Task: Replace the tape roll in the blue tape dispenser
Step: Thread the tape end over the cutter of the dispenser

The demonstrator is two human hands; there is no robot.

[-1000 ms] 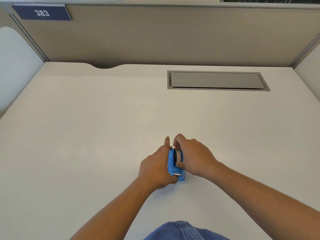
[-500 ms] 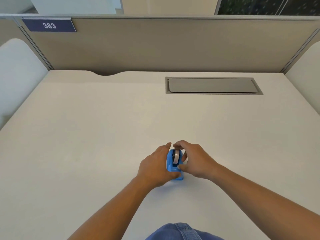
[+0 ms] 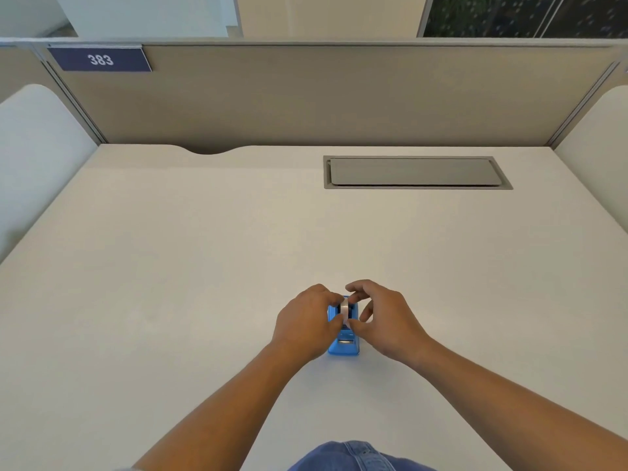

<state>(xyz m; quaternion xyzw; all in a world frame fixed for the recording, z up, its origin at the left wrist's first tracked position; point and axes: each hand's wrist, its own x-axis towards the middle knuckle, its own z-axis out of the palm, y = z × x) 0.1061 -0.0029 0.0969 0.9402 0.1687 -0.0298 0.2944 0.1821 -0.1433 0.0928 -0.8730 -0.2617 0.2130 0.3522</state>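
The blue tape dispenser (image 3: 343,341) stands on the counter (image 3: 204,266), near centre. The left hand (image 3: 306,322) grips its left side. The right hand (image 3: 384,321) pinches the tape roll (image 3: 344,308), which sits in the cradle. Judged status: roll at the seating or removal stage; which stage cannot be told. No second roll is visible.
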